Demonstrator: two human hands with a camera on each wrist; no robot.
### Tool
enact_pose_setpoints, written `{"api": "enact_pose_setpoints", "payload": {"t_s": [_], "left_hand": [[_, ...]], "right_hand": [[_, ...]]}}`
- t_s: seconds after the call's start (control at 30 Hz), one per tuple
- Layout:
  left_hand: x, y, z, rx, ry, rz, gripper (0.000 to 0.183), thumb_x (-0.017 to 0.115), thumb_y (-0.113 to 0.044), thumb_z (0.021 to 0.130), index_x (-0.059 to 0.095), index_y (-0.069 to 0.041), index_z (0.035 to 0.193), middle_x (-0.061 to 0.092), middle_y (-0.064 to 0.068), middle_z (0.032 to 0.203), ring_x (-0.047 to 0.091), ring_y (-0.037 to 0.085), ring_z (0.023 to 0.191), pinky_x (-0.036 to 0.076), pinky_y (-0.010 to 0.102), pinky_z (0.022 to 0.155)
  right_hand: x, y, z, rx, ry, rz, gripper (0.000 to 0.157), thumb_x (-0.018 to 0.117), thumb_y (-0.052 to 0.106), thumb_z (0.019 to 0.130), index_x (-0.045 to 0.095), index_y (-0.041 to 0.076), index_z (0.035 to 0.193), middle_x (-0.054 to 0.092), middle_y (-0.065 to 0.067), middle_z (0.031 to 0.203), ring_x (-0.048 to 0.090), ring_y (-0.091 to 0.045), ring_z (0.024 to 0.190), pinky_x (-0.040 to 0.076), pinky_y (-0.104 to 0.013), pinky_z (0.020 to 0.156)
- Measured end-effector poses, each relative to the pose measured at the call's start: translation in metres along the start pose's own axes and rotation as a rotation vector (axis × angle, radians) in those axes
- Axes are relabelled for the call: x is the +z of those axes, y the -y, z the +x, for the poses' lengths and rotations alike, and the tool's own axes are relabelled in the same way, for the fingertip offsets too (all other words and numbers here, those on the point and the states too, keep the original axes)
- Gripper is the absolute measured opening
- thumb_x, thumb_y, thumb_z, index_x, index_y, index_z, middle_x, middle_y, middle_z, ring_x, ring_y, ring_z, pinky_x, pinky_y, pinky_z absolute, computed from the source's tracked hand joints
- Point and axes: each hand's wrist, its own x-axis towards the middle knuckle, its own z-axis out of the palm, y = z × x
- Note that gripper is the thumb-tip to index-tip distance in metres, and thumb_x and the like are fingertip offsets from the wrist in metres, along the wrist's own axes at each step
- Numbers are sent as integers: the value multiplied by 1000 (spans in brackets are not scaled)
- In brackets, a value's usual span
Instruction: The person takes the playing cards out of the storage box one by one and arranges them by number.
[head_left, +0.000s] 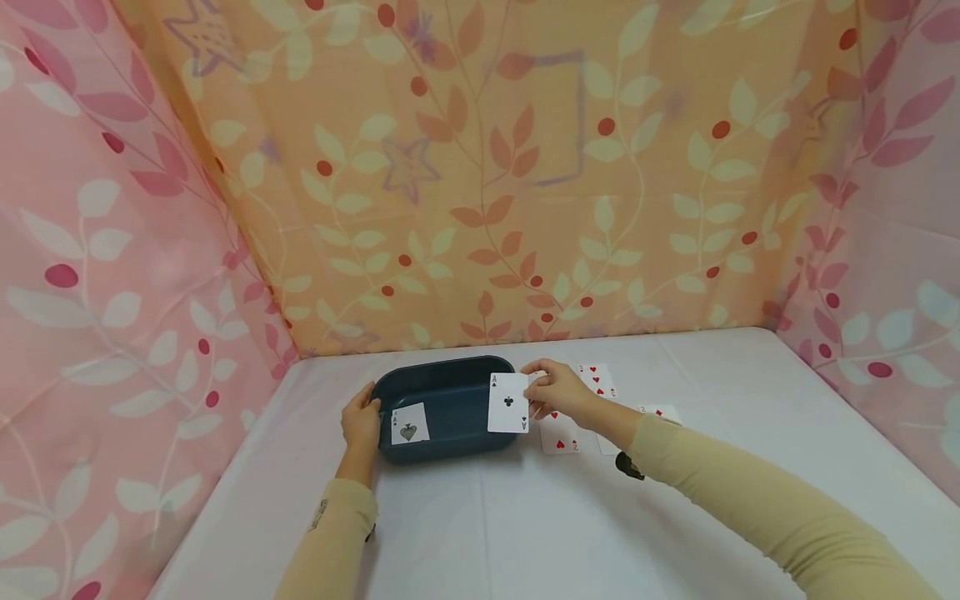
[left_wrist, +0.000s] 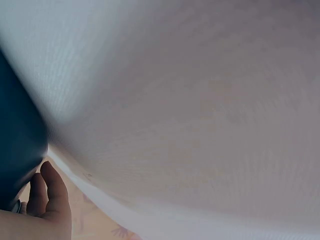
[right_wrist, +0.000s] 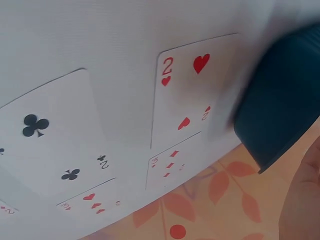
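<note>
My left hand [head_left: 362,425] grips the left end of a dark blue oblong tray [head_left: 453,452]. In the left wrist view, curled fingers [left_wrist: 54,192] show against the end of the tray. An ace of spades [head_left: 409,425] lies face up at the tray's left side, with another card's edge peeking out behind it. My right hand [head_left: 558,392] pinches an ace of clubs [head_left: 508,404] by its right edge, face toward the head camera. That card overlaps the tray's right end in the head view.
Right of the tray, a two of hearts [right_wrist: 195,90] and a two of clubs [right_wrist: 45,135] lie face up on the white-covered table [head_left: 450,533]. Behind them are a three of diamonds [right_wrist: 169,165] and a three of hearts [right_wrist: 90,200]. Patterned cloth walls [head_left: 480,167] enclose the table.
</note>
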Motion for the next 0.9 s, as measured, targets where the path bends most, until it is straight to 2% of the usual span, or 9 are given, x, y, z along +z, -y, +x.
{"api": "enact_pose_setpoints", "payload": {"t_s": [0.27, 0.5, 0.73, 0.9], "left_hand": [[0, -2, -2, 4, 2, -12, 45, 42, -3, 98, 45, -2, 143, 42, 17, 147, 32, 32, 141, 22, 44, 116], [1, -3, -3, 3, -7, -11, 45, 42, -3, 98, 46, -2, 143, 42, 17, 147, 33, 32, 140, 23, 44, 115], [0, -4, -3, 9, -8, -8, 45, 42, -2, 98, 46, -1, 143, 42, 17, 147, 33, 32, 140, 24, 43, 115], [-1, -4, -3, 10, -4, -5, 45, 42, -1, 98, 45, -1, 143, 42, 17, 147, 32, 32, 140, 23, 43, 115]], "right_hand": [[-9, -1, -12, -17, 36, -7, 36, 62, 4, 92, 49, -3, 125, 70, -9, 81, 65, -19, 61, 58, -29, 62], [-19, -5, -16, 22, 6, -38, 39, 62, 6, 93, 49, -2, 129, 70, -10, 84, 65, -20, 63, 56, -29, 61], [-29, -10, -21, 25, 29, -66, 39, 62, 6, 92, 48, -3, 128, 69, -8, 79, 65, -28, 66, 54, -29, 59], [-36, -12, -26, 19, 55, -73, 38, 62, 6, 91, 48, -4, 126, 68, -7, 74, 64, -24, 64, 54, -29, 60]]}}
